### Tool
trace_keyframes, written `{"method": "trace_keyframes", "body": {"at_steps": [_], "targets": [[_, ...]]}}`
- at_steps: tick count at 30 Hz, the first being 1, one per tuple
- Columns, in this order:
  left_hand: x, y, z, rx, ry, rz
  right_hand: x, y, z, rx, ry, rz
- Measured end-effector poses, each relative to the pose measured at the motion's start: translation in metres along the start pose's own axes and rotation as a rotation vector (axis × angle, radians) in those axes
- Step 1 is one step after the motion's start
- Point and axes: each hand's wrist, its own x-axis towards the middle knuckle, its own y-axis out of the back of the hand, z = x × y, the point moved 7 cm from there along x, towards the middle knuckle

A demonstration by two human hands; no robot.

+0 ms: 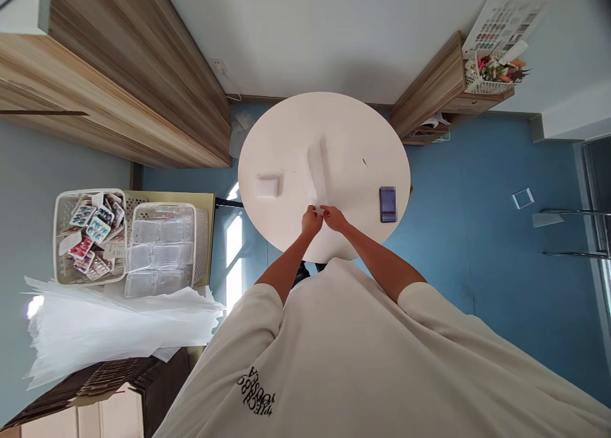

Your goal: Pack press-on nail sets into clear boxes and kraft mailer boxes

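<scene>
A strip of thin white translucent wrapping sheet (317, 170) stretches away from me over the round white table (363, 126). Its near end is pinched between the fingers of my left hand (312, 221) and my right hand (335, 218), which are close together near the table's front edge. Whether something lies inside the sheet's near end, I cannot tell. To the left of my hands lies a small white wrapped packet (267, 186). A phone (388, 204) rests near the table's right edge.
On my left, a side table holds a basket of press-on nail cards (95, 234) and a basket of clear plastic boxes (162, 247). A stack of white sheets (119, 323) lies nearer, beside brown cardboard (105, 387). Wooden cabinets (157, 75) stand behind left.
</scene>
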Motion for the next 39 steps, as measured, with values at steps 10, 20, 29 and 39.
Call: {"method": "trace_keyframes", "body": {"at_steps": [10, 20, 29, 39], "targets": [[-0.007, -0.005, -0.004, 0.083, -0.15, -0.019, -0.008, 0.002, 0.025, 0.234, -0.081, 0.15], [-0.024, -0.026, -0.003, 0.416, -0.343, -0.073, -0.015, 0.011, -0.004, -0.147, 0.267, 0.133], [-0.047, -0.016, -0.011, 0.63, -0.535, -0.094, -0.018, 0.0, 0.011, -0.502, 0.424, -0.009], [-0.016, -0.001, 0.009, 0.826, -0.56, -0.025, -0.014, -0.011, 0.016, -0.757, 0.501, 0.05]]}}
